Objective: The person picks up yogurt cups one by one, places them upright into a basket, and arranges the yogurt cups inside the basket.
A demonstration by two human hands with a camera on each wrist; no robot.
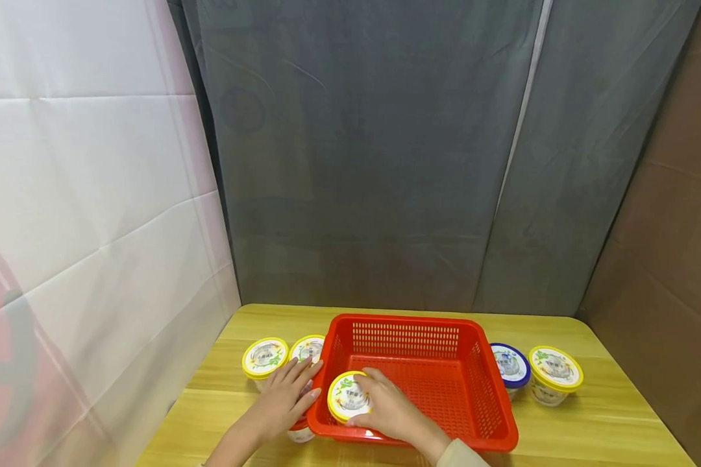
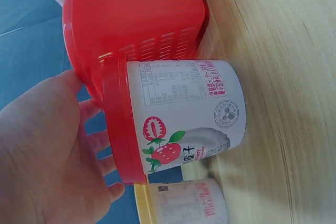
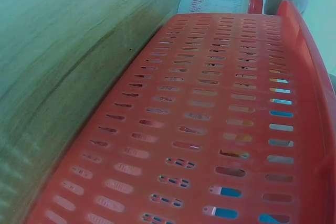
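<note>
A red plastic basket (image 1: 405, 320) stands on the table. In its left front corner, my right hand (image 1: 394, 415) holds a tub with a yellow lid (image 1: 344, 397), fingers and thumb on either side of the lid. Just outside the left wall, my left hand (image 1: 277, 399) lies with loosely extended fingers over a red-lidded tub (image 2: 184, 116). In the left wrist view that tub stands against the basket wall (image 2: 136, 19), and the thumb touches the rim. The right wrist view shows the slotted front wall (image 3: 210, 103); my right hand is hidden there.
Left of the basket stand two yellow-lidded tubs (image 1: 265, 355) (image 1: 308, 347), the second partly covered by the rim. To its right are a blue-lidded tub (image 1: 511, 365) and another yellow-lidded tub (image 1: 555, 368). A grey curtain (image 1: 356, 162) hangs behind the wooden table (image 1: 613, 415).
</note>
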